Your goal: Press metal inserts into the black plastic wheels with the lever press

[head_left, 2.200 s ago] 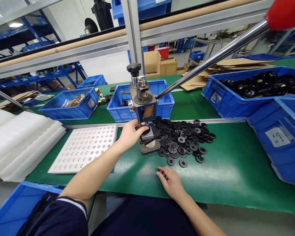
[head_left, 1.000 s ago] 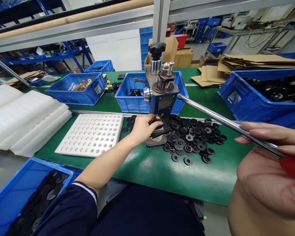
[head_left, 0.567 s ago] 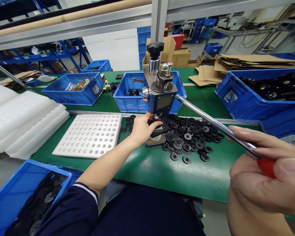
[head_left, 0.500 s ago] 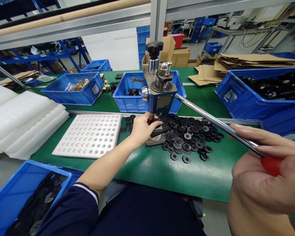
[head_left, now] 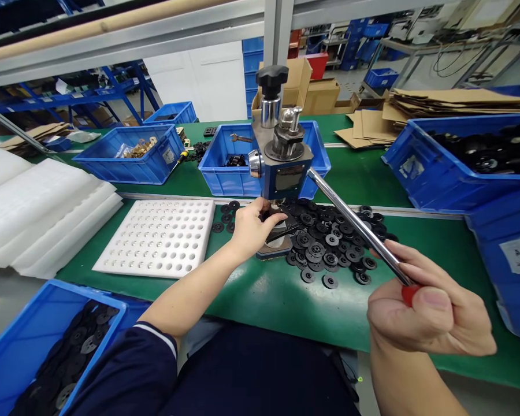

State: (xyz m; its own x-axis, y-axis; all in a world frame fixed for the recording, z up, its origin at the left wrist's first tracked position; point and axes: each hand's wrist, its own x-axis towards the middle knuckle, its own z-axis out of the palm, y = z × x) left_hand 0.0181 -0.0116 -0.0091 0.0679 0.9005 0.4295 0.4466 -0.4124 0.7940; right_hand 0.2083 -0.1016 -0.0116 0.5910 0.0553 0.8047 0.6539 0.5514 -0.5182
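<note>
A hand lever press [head_left: 286, 179] with a black star knob on top stands in front of me. Under its ram, my left hand [head_left: 250, 228] pinches a small black part, mostly hidden by the fingers and thumb. The press base [head_left: 274, 249] shows just below that hand. My right hand [head_left: 429, 312] is wrapped around the red grip [head_left: 409, 293] of the long chrome lever [head_left: 351, 216], which slopes down toward me from the press's right side. A heap of black discs [head_left: 316, 249] lies right beside the base.
Left of the press lies a white foam tray [head_left: 156, 237] with rows of holes, many holding shiny pieces. Blue bins [head_left: 229, 182] stand behind, at the right, and at the lower left [head_left: 21, 341]. White foam sheets [head_left: 47, 202] lie at far left, cardboard [head_left: 372, 127] at back right.
My right hand has swung the lever down and inward, to the left and away from the camera. My left hand stays in place under the ram.
</note>
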